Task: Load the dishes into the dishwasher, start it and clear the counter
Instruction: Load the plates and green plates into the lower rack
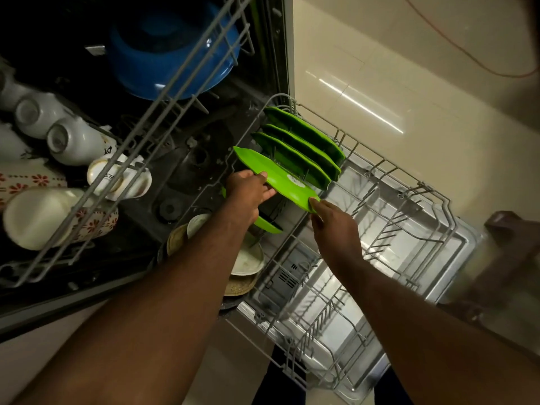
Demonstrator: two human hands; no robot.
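Open dishwasher (201,171), seen from above. The pulled-out lower rack (446,206) carries three green plates (304,144) on edge. The upper rack (146,121) holds a blue bowl (175,51) and white mugs (73,141). A fourth green plate (274,173) sits just beside the three, its rim gripped by the left hand (248,191) and pinched by the right hand (336,229).

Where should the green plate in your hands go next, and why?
Probably tip the held plate upright and lower it into the next free slot of the lower rack, right beside the three standing plates. The left hand and right hand each grip one edge of it just above the tines, next to that row.
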